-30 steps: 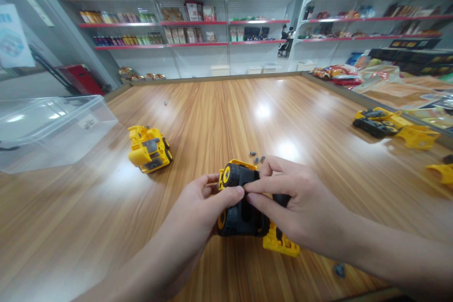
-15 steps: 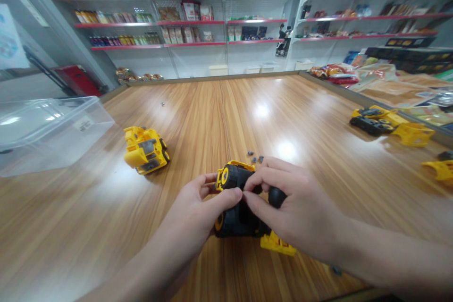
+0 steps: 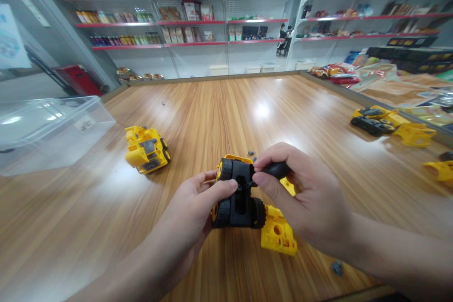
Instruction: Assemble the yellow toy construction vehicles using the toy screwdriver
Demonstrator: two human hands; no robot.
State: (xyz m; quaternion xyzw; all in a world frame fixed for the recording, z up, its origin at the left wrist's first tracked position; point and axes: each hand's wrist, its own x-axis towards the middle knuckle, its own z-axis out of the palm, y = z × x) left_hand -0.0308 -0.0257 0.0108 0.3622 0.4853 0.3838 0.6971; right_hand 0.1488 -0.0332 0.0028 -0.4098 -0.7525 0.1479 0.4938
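Observation:
My left hand (image 3: pixel 196 203) is closed around a toy truck (image 3: pixel 242 217), its black underside and several ridged wheels turned up, and the thumb lies on the underside. Between the thumb and fingers of my right hand (image 3: pixel 309 193) is a screwdriver with a black handle (image 3: pixel 278 170). Its shaft slants left toward the middle of the underside; where the tip sits is hard to make out. Right of the wheels is a yellow plastic part (image 3: pixel 279 233) with a round hole; whether it joins the truck cannot be told. Small grey screws (image 3: pixel 251 153) lie just beyond the truck.
A yellow toy vehicle (image 3: pixel 146 148) stands to the left, beside a clear plastic bin (image 3: pixel 56 137). More yellow and black toy pieces (image 3: pixel 373 122) lie at the right. Small grey pieces (image 3: pixel 336 268) rest near the front edge. Stocked shelves (image 3: pixel 191 44) line the back.
My right hand has drawn back to the right and up, its fingers now on the screwdriver's handle. More of the truck's underside and the yellow part shows.

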